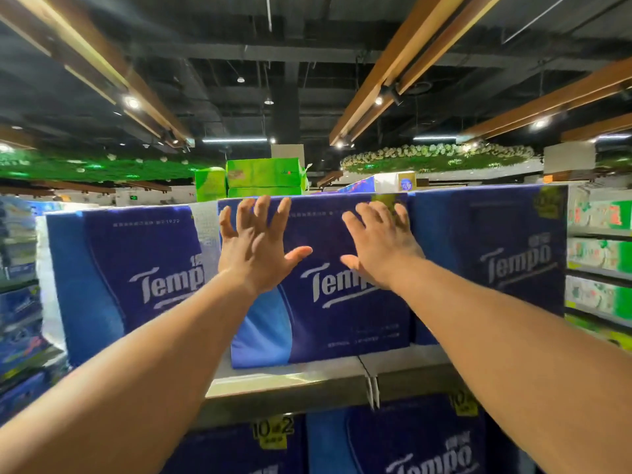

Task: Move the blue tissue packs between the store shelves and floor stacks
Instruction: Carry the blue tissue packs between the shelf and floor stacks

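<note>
On the top shelf: the middle blue pack [345, 302] stands upright at the front edge of the top shelf [290, 378], between a left blue pack [130, 278] and a right blue pack [492, 254], all three close side by side.
Left hand: the left hand [254, 248] lies flat on the face of the middle blue pack near its upper edge, fingers spread and straight, gripping nothing.
Right hand: the right hand [379, 244] is likewise spread flat on the same face, fingers reaching toward the upper edge, holding nothing.
Risk of tipping: both palms press high on the pack (well above its base), so a push could rock it backward, or a pull by the upper edge could tip it forward off the shelf's front edge.
Risk to neighbours: sliding the middle pack out may drag the packs beside it, since they seem to touch.
Risk of slipping: the wrapper looks glossy; flat palms may slide.
Lower shelf: holds more blue packs [410, 446].
Behind: green packs [263, 172] are stacked higher.
</note>
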{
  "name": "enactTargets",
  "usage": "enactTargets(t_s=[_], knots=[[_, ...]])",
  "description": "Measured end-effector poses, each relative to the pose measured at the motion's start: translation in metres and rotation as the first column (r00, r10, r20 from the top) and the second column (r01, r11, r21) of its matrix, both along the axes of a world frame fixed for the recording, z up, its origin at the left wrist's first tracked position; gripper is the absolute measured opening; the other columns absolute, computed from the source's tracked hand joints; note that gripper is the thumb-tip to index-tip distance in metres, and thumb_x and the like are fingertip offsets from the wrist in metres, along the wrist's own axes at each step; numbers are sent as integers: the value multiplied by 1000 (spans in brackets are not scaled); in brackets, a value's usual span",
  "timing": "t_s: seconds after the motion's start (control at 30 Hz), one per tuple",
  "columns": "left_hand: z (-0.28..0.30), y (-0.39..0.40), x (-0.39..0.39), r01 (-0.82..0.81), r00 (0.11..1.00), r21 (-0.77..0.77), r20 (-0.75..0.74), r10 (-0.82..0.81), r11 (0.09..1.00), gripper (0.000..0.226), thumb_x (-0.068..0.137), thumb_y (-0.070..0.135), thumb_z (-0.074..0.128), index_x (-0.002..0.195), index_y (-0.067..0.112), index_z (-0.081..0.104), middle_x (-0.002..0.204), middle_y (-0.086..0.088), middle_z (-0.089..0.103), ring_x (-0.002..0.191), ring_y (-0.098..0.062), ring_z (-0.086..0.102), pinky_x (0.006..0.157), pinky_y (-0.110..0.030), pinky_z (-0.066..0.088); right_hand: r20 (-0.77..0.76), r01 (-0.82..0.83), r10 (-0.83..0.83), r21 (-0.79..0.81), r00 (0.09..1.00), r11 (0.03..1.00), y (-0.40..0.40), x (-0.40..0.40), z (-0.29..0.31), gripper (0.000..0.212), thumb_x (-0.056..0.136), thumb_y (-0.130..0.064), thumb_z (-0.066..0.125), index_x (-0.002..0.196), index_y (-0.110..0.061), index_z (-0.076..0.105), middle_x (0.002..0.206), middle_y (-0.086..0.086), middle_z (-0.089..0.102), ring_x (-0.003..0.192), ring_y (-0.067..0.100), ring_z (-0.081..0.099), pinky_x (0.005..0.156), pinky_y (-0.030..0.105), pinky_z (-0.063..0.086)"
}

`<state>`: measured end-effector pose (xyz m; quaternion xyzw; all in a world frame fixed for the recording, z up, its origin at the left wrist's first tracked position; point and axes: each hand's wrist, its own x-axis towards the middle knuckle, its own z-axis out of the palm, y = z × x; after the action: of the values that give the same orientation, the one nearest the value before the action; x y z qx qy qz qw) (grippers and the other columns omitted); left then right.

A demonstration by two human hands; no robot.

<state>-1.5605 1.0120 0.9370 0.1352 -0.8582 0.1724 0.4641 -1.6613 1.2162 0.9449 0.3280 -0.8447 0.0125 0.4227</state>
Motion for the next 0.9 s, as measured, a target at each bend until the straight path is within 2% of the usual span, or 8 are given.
enactTargets(t_s=[0.2,0.37,0.63,0.8,0.9], knots=[[-89,62,89,-12,990,82,140,0,997,87,85,78,43,155,30,23,152,-4,32,140,-31,25,115,-56,13,256,-56,65,-42,964,998,48,83,-103,64,92,-58,53,142,-23,33,145,6,37,134,31,30,110,56,22],[-179,128,168,-119,931,226,365,30,967,85,86,80,35,156,34,16,158,-3,28,143,-29,19,115,-55,13,478,-33,50,-45,877,998,101,164,-187,63,92,-59,51,142,-24,36,148,5,37,136,31,30,111,57,23],[-268,198,298,-214,818,272,575,20,938,85,89,79,29,159,34,9,162,-5,23,147,-32,14,117,-58,10,627,9,-1,-10,779,1000,183,300,-280,65,92,-59,50,145,-24,33,149,5,35,137,32,29,110,57,23],[-330,236,387,-194,775,330,629,-62,924,85,89,79,30,158,34,10,160,-2,26,145,-31,17,116,-58,14,724,66,-88,59,684,996,223,393,-341,70,91,-63,50,147,-24,31,149,4,34,137,31,29,110,57,24],[-370,260,445,-206,707,361,697,-117,909,84,90,77,29,159,34,7,162,-3,25,146,-32,15,117,-59,11,769,70,-134,116,625,991,241,452,-382,71,89,-64,51,145,-25,32,146,4,36,134,32,31,108,57,25]])
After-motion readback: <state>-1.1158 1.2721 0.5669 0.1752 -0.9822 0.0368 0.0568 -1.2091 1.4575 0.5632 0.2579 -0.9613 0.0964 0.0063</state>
